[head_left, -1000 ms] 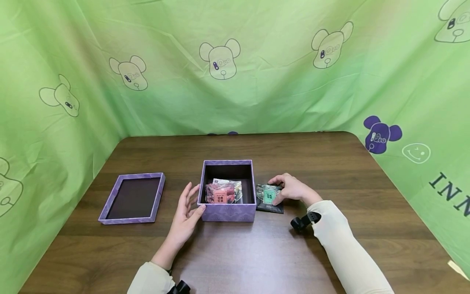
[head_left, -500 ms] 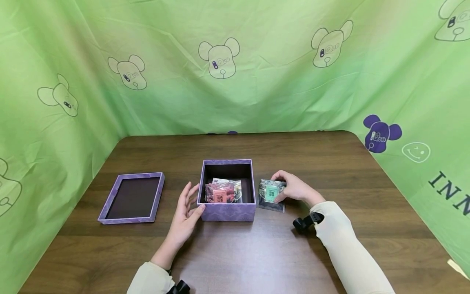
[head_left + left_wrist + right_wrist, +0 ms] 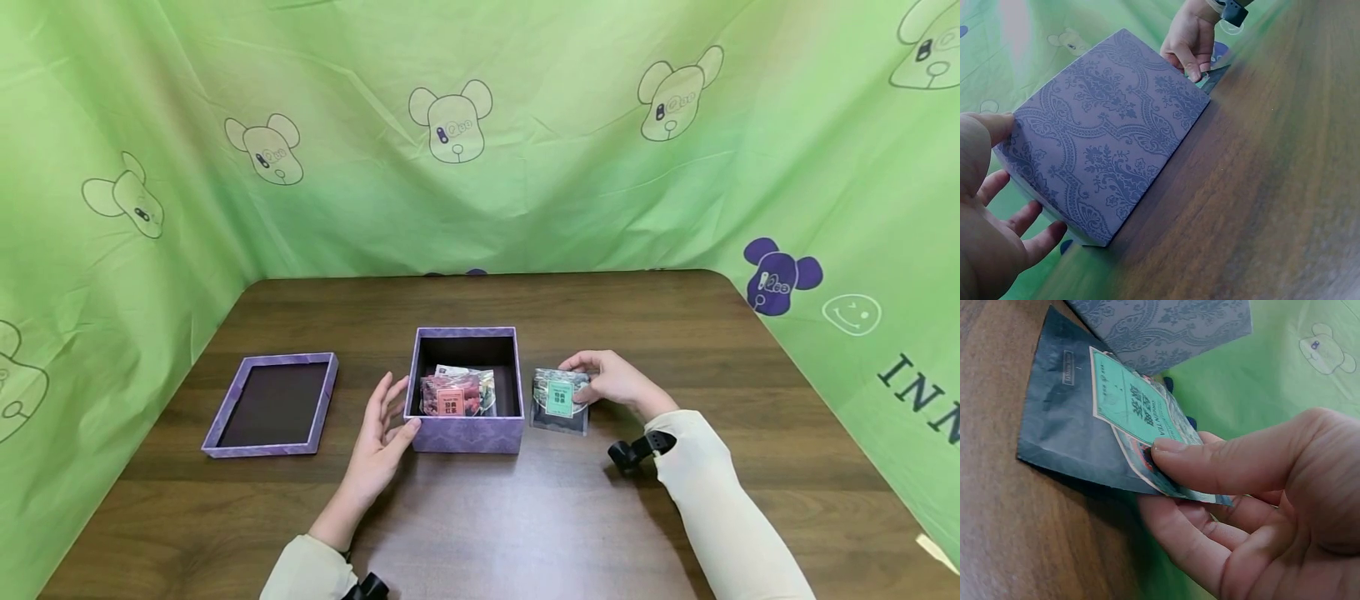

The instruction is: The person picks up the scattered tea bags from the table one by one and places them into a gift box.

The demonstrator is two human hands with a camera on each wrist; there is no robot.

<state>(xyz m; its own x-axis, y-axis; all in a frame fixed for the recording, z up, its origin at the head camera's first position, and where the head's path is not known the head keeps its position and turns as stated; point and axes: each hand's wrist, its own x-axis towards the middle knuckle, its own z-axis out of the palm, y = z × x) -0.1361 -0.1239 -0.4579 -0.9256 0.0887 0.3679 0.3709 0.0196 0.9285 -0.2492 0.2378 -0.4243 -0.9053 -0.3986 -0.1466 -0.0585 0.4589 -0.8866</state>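
Observation:
A purple patterned box (image 3: 467, 435) stands with its top uncovered in the middle of the table. At its left side is my left hand (image 3: 373, 450), thumb on the front corner and loosely spread fingers by the side wall, as the left wrist view shows. Inside lie red-labelled black tea sachets (image 3: 453, 395) and others partly under them. To the right of the box, my right hand (image 3: 617, 387) pinches a dark green tea sachet (image 3: 1063, 419) with a mint label, thumb on top and fingers beneath. In the right wrist view the sachet is tilted, close over the table.
The box's purple-rimmed lid (image 3: 323, 400) lies inside up on the left of the wooden table (image 3: 480, 300). A green printed cloth (image 3: 360, 208) hangs round the back and sides of the table.
My right hand has picked up the green tea sachet by its right edge and shifted it slightly right, away from the box. My left hand and the box have stayed put.

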